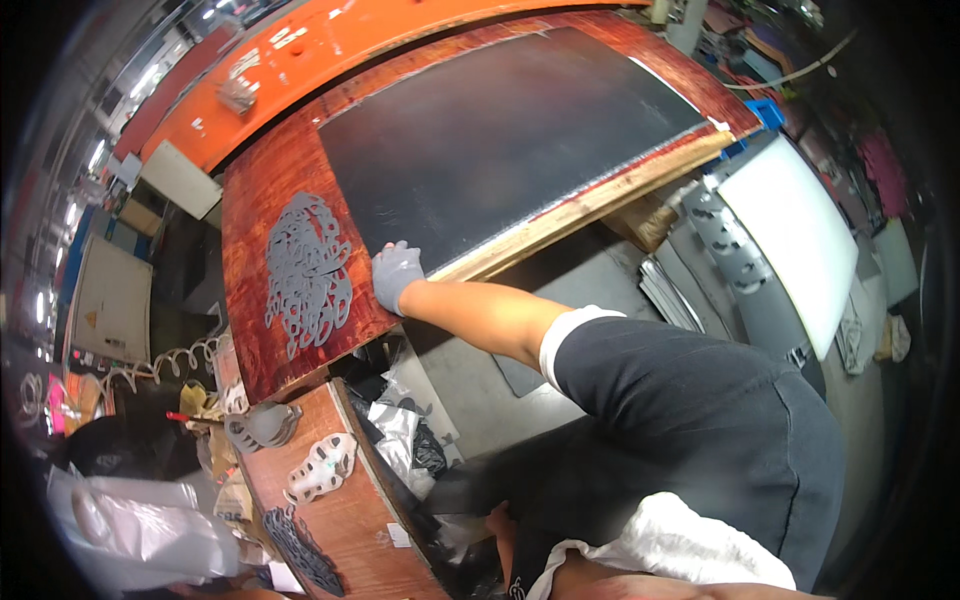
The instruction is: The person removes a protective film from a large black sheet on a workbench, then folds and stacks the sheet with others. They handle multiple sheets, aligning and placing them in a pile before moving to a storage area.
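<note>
"White cloth [690, 535] bunches closest to the camera, a dark sleeve [690, 400] reaching out above it. Can you make out the hands?"

"The left hand [500, 524] shows only in part, in shadow; I can't tell whether its fingers are spread or gripping."

"And the low wooden desk [370, 545] next to it?"

"It carries a dark grey bundle of strips [303, 550], then a pale cut-out piece [325, 468], then grey rounded pieces [265, 428]."

"What about the right hand [397, 277]?"

"Grey-gloved, fingers curled and close together, at the near left corner of the black sheet [510, 140]. Whether it pinches the edge or merely rests there, I can't tell."

"Where does the sheet lie?"

"Flat on the red-stained desk [245, 270], to the right of a heap of grey perforated cut-outs [308, 270] and apart from it."

"So how far along is it?"

"I'd judge the heap finished: its pieces have their outlines and holes. The sheet looks whole, so it seems unworked, though glare could hide fine lines. How much remains overall doesn't show."

"And farthest?"

"An orange machine beam [350, 45] spans the far side."
</note>
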### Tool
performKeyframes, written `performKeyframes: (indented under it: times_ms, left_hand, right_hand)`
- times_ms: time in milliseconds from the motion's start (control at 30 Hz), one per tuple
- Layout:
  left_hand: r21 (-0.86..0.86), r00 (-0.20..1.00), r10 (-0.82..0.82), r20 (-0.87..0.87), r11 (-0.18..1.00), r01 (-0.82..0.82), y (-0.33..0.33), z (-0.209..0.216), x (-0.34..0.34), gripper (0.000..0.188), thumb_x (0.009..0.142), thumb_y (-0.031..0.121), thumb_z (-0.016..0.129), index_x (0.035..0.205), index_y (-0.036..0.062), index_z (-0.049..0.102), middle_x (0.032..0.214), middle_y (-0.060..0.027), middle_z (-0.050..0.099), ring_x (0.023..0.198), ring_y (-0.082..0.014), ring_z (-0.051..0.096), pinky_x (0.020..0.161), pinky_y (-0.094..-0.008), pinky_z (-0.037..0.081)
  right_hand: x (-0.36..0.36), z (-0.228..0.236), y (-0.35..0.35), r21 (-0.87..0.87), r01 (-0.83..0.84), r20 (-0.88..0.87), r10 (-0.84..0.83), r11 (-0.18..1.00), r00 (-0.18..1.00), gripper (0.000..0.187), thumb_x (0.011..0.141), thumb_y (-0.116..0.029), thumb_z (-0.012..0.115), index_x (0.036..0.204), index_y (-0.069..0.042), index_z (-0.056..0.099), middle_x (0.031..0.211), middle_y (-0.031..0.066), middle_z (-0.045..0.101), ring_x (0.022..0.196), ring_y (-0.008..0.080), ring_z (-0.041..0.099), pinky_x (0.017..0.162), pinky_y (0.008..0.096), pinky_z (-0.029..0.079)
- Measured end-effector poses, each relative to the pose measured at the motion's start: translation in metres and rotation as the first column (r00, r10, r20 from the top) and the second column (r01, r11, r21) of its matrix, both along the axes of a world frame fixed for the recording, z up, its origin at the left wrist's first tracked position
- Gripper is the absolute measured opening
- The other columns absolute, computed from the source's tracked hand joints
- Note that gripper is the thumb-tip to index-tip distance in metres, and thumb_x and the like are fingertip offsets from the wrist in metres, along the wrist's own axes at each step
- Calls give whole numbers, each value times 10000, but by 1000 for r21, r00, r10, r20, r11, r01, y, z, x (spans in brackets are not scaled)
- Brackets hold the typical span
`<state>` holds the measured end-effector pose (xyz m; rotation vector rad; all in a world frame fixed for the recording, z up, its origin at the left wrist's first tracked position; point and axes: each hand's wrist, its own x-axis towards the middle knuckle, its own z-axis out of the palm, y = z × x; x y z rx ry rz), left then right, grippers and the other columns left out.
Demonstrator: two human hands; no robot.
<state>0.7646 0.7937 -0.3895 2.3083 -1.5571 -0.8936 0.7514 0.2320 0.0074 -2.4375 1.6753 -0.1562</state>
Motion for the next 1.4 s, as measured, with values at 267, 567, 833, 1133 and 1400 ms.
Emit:
performKeyframes:
  times_ms: [267,567,833,1133,1400]
  left_hand:
    - [124,1000,-11,-5,992,12,-8,12,23,297,711,230,626,989,128,647,872,-176,629,843,-390,597,702,-454,470]
    - [25,969,238,-63,971,-237,-45,88,-15,227,739,208,627,929,87,655,823,-207,626,822,-404,595,694,-463,465]
    - [291,194,867,-460,353,-889,-116,159,-73,292,692,79,672,910,-102,601,941,-161,609,839,-290,585,712,-389,475]
    - [547,93,986,-138,154,-823,-100,76,-58,384,691,189,706,926,-100,615,935,-210,617,780,-283,607,609,-385,479]
    - [388,908,412,80,826,-409,-67,32,-45,365,731,275,651,964,-5,627,941,-198,618,843,-324,594,703,-417,449]
  right_hand:
    - [-4,29,-20,68,-229,41,227,971,973,220,774,-137,536,910,-54,688,935,121,668,884,266,647,713,379,517]
    - [-202,79,-181,-386,-209,-346,69,899,936,172,765,-113,518,834,-104,675,920,89,645,892,271,615,745,351,512]
    - [-343,62,-242,-41,402,676,-271,915,685,380,798,-325,473,958,-19,634,982,203,616,945,315,584,807,374,434]
    - [-413,-4,-238,120,573,694,-481,810,536,396,821,-353,471,883,0,640,939,221,611,926,367,570,795,408,420]
    - [-447,-33,-207,374,548,780,-574,748,250,302,826,-283,520,733,-4,588,658,111,566,537,213,555,505,345,440]
